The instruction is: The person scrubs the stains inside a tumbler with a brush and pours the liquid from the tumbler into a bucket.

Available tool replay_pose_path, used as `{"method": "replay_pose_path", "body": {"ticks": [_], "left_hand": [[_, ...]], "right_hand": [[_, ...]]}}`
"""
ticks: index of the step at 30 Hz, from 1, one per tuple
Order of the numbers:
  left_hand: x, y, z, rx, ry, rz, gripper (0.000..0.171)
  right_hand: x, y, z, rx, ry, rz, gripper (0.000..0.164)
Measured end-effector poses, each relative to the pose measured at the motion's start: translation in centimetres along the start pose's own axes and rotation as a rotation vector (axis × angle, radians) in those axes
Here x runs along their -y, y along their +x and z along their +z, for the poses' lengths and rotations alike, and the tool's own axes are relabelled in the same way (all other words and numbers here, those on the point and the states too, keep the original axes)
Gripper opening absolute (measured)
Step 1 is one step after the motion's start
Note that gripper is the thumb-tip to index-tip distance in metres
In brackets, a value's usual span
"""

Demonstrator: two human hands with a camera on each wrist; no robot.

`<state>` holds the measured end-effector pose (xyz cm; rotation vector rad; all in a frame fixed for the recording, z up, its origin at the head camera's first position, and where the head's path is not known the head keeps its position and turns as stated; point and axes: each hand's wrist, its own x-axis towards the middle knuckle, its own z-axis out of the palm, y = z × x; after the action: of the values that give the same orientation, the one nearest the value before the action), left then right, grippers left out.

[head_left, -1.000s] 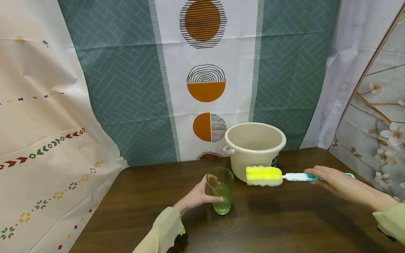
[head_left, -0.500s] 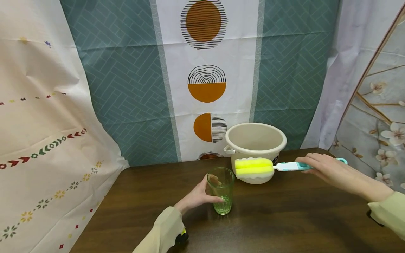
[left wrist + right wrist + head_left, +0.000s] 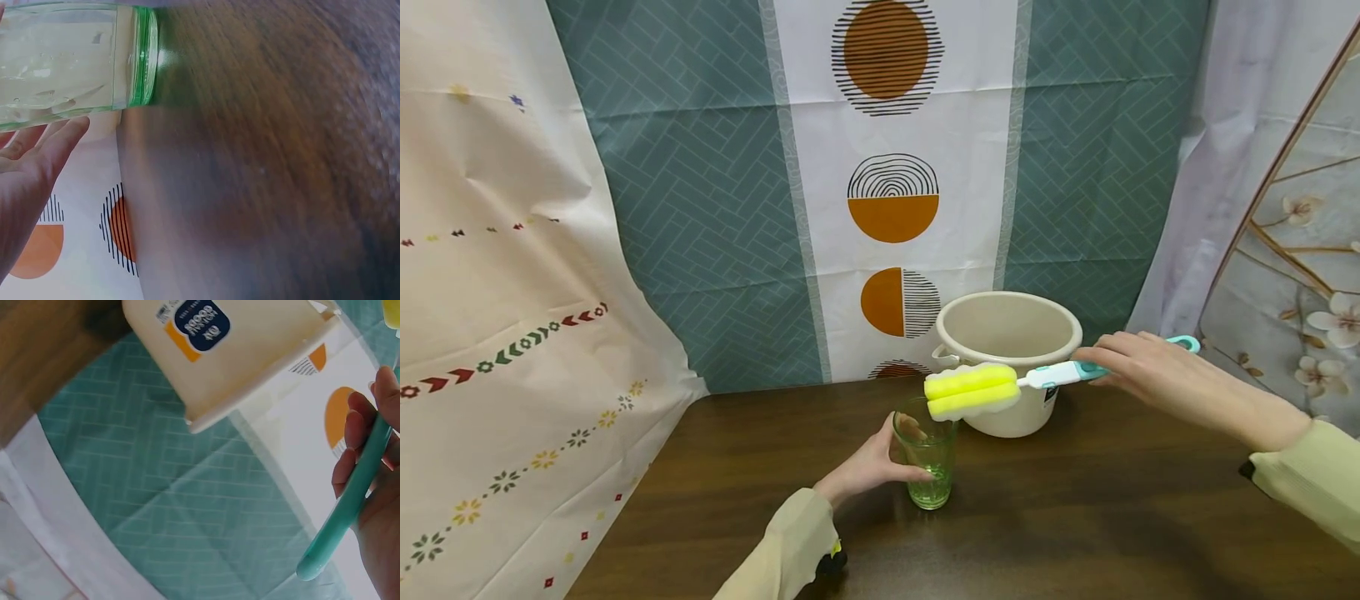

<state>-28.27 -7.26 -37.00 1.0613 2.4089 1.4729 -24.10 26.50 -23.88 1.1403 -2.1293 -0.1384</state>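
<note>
The left hand's (image 3: 878, 463) grip is curled round a green glass (image 3: 934, 450) upright on the table (image 3: 1075, 508), at the lower centre of the head frame, while the right hand (image 3: 1142, 367) grasps a sponge brush (image 3: 1049, 377) whose yellow end overlaps the glass's rim, contact hard to tell. Working well here probably means bracing the glass and angling the sponge in line with its opening. The left wrist view shows the glass's thick base (image 3: 147, 56); the right wrist view shows the bucket's (image 3: 244, 347) label (image 3: 203, 325), mostly hidden from the head.
</note>
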Motion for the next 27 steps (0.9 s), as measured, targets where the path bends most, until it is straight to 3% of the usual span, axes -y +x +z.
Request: {"method": "replay_pose_path", "body": {"ticks": [15,22,25,27], "left_hand": [[0.2,0.0,-0.1,0.02,-0.019,-0.035,0.058],[1.1,0.3,0.0,0.012,-0.034,-0.061,0.066],[2.1,0.6,0.0,0.01,-0.032,-0.056,0.068],[2.6,0.8,0.0,0.009,-0.029,-0.051,0.067]], "right_hand": [[0.5,2.9,-0.6,0.14,-0.043,-0.01,0.047],[1.0,4.7,-1.5,0.149,-0.064,-0.111,0.047],[1.1,5.4,-1.8,0.159,-0.086,-0.146,0.043],[1.1,5.8,-1.8,0.179,-0.107,-0.162,0.028]]}}
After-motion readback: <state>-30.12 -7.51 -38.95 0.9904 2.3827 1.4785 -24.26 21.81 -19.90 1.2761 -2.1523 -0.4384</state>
